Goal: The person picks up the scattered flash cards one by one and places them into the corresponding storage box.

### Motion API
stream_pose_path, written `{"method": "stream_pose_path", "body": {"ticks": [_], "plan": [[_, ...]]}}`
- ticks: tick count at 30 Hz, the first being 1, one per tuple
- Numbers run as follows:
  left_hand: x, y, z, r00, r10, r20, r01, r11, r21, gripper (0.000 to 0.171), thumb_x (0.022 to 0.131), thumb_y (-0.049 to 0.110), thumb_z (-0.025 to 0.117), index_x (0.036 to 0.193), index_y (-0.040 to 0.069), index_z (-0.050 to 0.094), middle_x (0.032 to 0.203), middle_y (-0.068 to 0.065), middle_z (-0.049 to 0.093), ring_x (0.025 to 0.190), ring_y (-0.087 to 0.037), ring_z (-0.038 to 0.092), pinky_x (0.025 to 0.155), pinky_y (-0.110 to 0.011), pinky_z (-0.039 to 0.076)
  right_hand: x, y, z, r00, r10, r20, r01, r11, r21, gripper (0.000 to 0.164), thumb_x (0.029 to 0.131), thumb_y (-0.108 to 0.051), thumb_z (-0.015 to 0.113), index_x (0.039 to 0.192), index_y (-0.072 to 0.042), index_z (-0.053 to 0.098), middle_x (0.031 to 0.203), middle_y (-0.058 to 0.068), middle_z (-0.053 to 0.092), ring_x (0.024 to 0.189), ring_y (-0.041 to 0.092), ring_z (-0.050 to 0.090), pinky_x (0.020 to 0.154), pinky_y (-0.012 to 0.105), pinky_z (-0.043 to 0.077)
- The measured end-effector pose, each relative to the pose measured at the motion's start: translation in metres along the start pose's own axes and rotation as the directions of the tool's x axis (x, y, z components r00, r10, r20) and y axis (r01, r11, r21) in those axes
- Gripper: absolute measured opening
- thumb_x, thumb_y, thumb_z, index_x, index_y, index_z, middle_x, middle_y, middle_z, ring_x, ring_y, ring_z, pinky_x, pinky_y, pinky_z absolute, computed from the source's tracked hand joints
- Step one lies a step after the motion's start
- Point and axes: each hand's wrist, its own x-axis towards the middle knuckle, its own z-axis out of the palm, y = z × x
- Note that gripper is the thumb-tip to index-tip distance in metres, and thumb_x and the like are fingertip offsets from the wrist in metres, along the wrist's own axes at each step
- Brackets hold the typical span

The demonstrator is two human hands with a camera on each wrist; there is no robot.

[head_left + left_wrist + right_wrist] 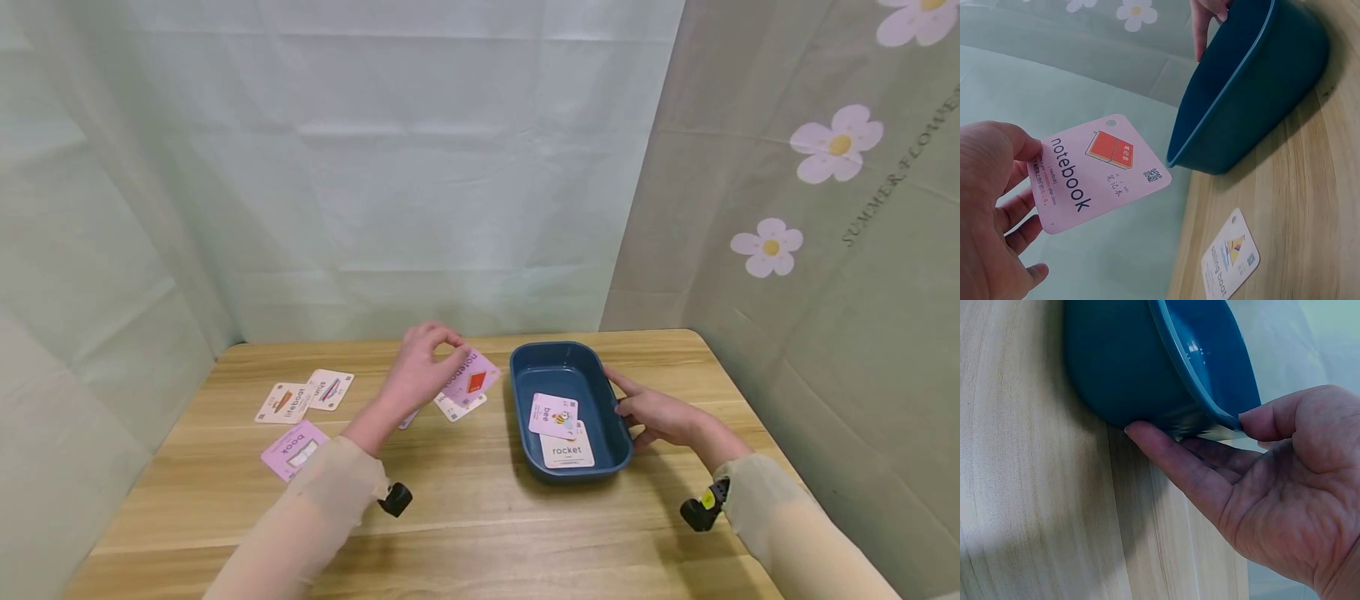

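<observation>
My left hand [426, 367] pinches a pink notebook card [1100, 172] at its edge, raised over the table. Beneath it lies a white sailing boat card [1230, 259], partly covered in the head view. My right hand [663, 414] grips the right side of a blue tub [528, 446]; its fingers touch the rim and outer wall. Inside the tub, a pink bee card [553, 417] overlaps a white rocket card [567, 451].
Left on the wooden table [480, 525] are a lifeboat card [285, 403], a ship card [330, 389] and a pink book card [295, 448]. Another card [408, 419] shows partly behind my left wrist. Curtains hang behind and beside the table.
</observation>
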Motion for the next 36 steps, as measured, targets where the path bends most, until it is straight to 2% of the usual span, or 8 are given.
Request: {"method": "stream_pose_path", "body": {"ticks": [14,19,28,36], "plan": [[0.006,0.013,0.013,1.0,0.011,0.015,-0.011,1.0,-0.002,0.017,0.097,0.035,0.067,0.101,0.02,0.073,0.132,-0.003,0.058,0.133,-0.03,0.039,0.104,-0.057,0.04,-0.002,-0.002,0.001,1.0,0.006,-0.009,-0.006,1.0,-0.001,0.078,0.102,-0.003,0.04,0.166,-0.024,0.0,0.162,0.036,0.01,0.128,0.048,0.048,0.082,0.055,0.058],[0.009,0.017,0.019,1.0,-0.002,0.024,0.003,0.999,-0.054,0.017,0.097,0.036,0.067,0.1,0.02,0.073,0.133,-0.003,0.056,0.131,-0.029,0.039,0.103,-0.057,0.04,-0.003,-0.003,0.002,1.0,0.002,-0.007,-0.002,1.0,-0.002,0.077,0.102,-0.003,0.039,0.166,-0.025,0.0,0.163,0.035,0.008,0.133,0.052,0.043,0.082,0.055,0.058],[0.013,0.017,0.031,1.0,-0.018,0.008,0.019,0.985,-0.172,0.02,0.096,0.037,0.068,0.1,0.018,0.073,0.128,-0.003,0.06,0.128,-0.029,0.043,0.105,-0.055,0.037,-0.003,-0.002,0.001,1.0,-0.008,0.001,0.008,1.0,0.008,0.077,0.103,-0.003,0.038,0.166,-0.024,0.0,0.162,0.035,0.01,0.131,0.05,0.046,0.08,0.055,0.059],[0.015,0.019,0.04,0.998,-0.061,0.021,0.064,0.974,-0.219,0.019,0.097,0.038,0.068,0.102,0.02,0.074,0.126,-0.002,0.06,0.128,-0.03,0.043,0.104,-0.053,0.038,-0.002,-0.002,0.001,1.0,-0.007,0.005,0.007,1.0,0.005,0.077,0.103,-0.004,0.039,0.166,-0.025,0.0,0.164,0.033,0.007,0.134,0.053,0.042,0.081,0.055,0.059]]}}
